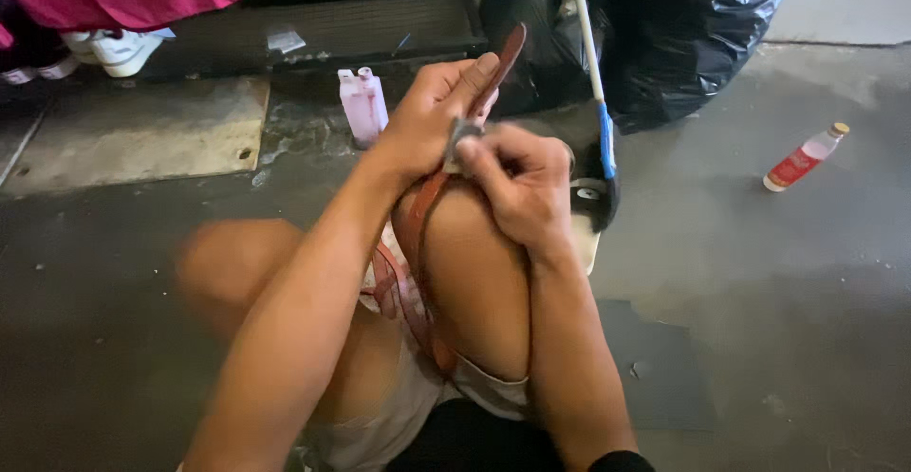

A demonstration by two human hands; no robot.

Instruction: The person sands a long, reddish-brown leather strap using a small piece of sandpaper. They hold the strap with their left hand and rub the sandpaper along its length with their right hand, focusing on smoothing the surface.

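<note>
Head view showed the left hand [432,116] at centre frame, fingers clamped around a long reddish-brown leather strap [503,64] whose tip rose toward the top while the rest trailed down over the raised knee [474,263]. Just beside it, the right hand [517,183] pinched a small grey pad [462,140] against the strap, fingers closed together. A pink plastic bottle [362,104] stood on the concrete floor [778,292] at upper left of the hands, a black rubbish bag [702,36] at upper right.

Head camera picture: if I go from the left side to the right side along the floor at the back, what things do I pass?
White shoes → pink bottle → the two hands holding the brown strap → white stick with a blue end → black bag → small red bottle.
</note>
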